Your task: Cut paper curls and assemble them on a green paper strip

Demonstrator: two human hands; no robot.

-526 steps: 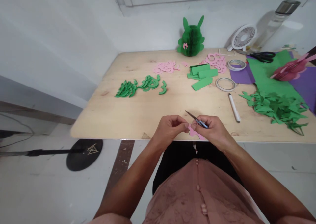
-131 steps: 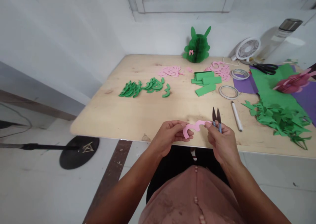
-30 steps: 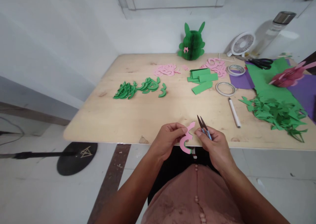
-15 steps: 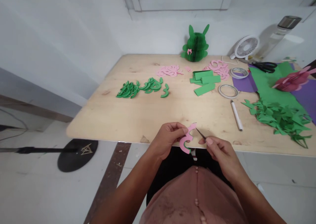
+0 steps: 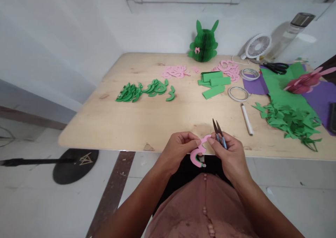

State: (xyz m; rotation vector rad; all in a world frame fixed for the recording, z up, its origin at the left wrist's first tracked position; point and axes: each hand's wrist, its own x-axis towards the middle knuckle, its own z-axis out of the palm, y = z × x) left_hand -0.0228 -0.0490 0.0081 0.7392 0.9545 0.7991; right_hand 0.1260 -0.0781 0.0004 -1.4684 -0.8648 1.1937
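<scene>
A curved pink paper cutout [image 5: 194,156] with green paper showing along its inner edge is held over the table's front edge. My left hand [image 5: 181,149] pinches its middle between thumb and fingers. My right hand [image 5: 229,150] grips the cutout's upper tip between thumb and finger. Tucked in that same right hand are small scissors [image 5: 219,131] with blue handles, their dark blades slightly parted and pointing up and away from the paper.
Green curved cutouts [image 5: 130,92] and pink cutouts [image 5: 175,71] lie farther back. Green strips [image 5: 216,81], tape rolls [image 5: 238,94], a white marker [image 5: 246,119] and green scraps [image 5: 291,122] are to the right. A green paper rabbit [image 5: 204,44] stands by the wall.
My right hand has turned the scissors upright, away from the cutout, and come left to take hold of the cutout's tip. My left hand still pinches the paper. The view has shifted slightly.
</scene>
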